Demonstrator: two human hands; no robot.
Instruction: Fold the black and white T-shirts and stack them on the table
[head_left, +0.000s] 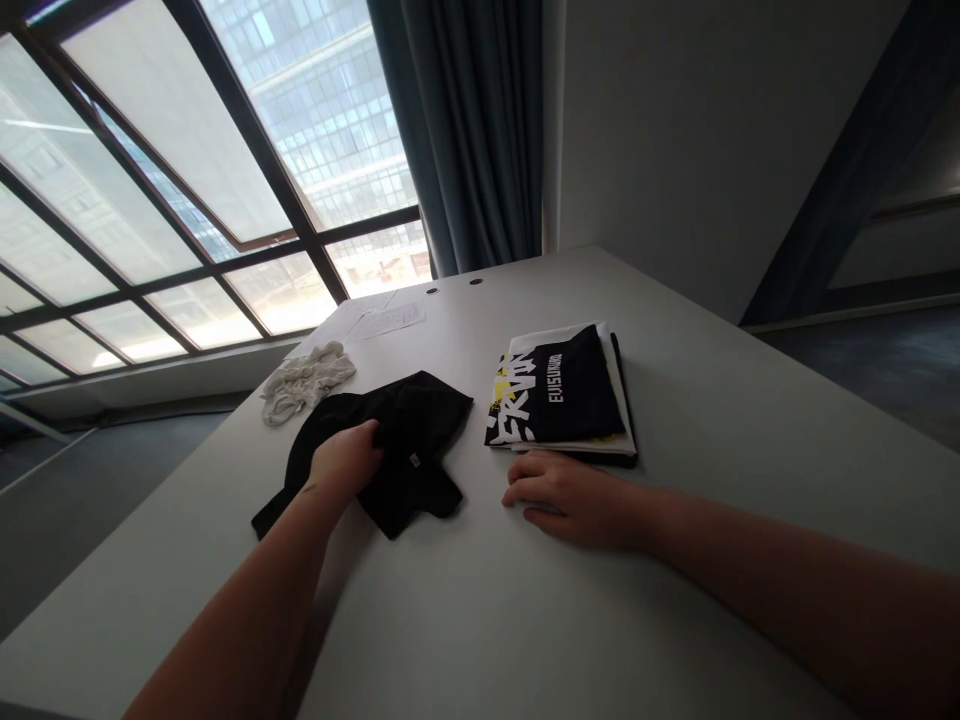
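A crumpled black garment (420, 425) with a small tag lies on the white table (465, 620), left of the middle. My left hand (349, 460) is closed on its upper part, the fingertips hidden in the dark cloth. To the right is a stack of folded shirts (581, 390), the top one black with white lettering and a white and yellow print. My right hand (566, 495) rests at the near edge of this stack, on the tabletop, fingers slightly apart and holding nothing.
Beyond the black garment, a crumpled whitish cloth (307, 380) lies near the table's left edge. Printed paper (390, 320) is behind it. Two round holes pierce the far tabletop. A blue curtain (480, 130) and large windows stand behind the table.
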